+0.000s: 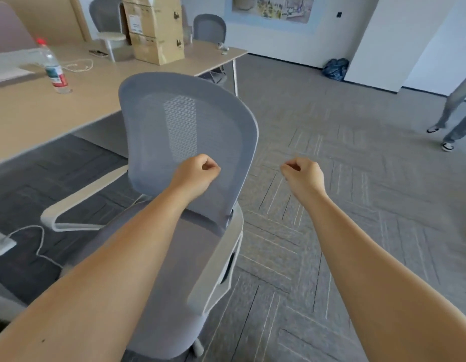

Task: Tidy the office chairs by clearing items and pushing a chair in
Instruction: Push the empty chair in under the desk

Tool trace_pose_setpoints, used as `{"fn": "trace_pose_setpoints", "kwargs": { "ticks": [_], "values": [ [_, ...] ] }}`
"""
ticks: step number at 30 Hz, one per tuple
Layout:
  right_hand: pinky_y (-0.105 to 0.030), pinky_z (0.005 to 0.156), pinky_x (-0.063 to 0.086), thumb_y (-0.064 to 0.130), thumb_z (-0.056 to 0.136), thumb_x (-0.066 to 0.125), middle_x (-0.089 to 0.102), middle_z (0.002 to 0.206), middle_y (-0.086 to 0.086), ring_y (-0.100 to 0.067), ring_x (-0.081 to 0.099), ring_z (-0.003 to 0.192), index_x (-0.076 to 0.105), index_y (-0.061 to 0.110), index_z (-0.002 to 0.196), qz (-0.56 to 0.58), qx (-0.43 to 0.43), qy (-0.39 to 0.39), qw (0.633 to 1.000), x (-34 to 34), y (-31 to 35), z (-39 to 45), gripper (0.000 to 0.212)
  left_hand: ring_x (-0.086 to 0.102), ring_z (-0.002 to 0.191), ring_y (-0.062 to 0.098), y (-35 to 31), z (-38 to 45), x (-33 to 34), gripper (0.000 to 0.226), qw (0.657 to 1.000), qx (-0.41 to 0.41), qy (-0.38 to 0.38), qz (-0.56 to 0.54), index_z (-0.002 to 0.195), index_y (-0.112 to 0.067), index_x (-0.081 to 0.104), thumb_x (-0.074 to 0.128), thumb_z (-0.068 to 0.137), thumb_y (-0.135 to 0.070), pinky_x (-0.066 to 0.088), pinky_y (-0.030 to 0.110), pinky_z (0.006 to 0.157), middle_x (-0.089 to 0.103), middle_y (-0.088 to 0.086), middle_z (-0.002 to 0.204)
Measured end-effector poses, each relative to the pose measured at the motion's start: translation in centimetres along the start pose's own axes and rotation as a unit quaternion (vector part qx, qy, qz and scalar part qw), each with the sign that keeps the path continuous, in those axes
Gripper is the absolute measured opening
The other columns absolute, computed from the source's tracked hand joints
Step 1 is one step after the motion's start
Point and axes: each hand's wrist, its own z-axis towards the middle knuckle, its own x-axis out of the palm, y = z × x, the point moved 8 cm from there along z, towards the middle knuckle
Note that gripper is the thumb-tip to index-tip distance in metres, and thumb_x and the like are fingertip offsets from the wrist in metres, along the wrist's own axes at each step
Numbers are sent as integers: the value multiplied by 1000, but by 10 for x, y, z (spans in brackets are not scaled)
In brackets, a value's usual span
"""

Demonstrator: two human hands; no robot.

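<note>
A grey mesh office chair [184, 121] with white armrests stands below me, away from the wooden desk [30, 111], its seat bare. My left hand [195, 173] is a closed fist in front of the lower backrest; I cannot tell if it touches the mesh. To the right of the chair, my right hand [302, 173] is also a closed fist over the carpet, holding nothing. Two more grey chairs [209, 28] stand at the desk's far side.
On the desk are a plastic water bottle [55, 70], a white cable [79, 65], a phone [98, 52] and cardboard boxes [154, 30]. A white charger with cable [2, 244] lies on the floor at left. Another person's legs [454, 111] stand at right. A dark bag [335, 69] rests by the wall.
</note>
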Motion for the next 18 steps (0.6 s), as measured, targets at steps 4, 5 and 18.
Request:
{"fn": "trace_pose_setpoints", "kwargs": {
  "ticks": [4,5,18],
  "values": [
    [-20,45,32,13,87,47,46,60,6,-8,41,52,54,13,73,-8,-25,56,998,-11,-8,70,15,51,86,14,-25,37,38,6,998,-47,-35,-36,88,-19,54,51,86,-24,37,22,62,57,-3,92],
    [-20,45,31,12,87,47,46,60,6,-8,40,51,52,15,69,-12,-29,69,997,-12,-9,85,19,50,87,14,-29,45,46,9,996,-61,-42,-39,91,-18,55,51,87,-25,36,23,63,56,-4,95],
    [-20,50,35,19,90,49,50,68,9,-6,44,58,62,7,105,-3,-56,146,988,34,-1,236,23,54,111,29,-48,187,62,54,966,-174,-153,-117,118,-2,48,53,85,-45,36,30,77,56,11,109]
  ]
}}
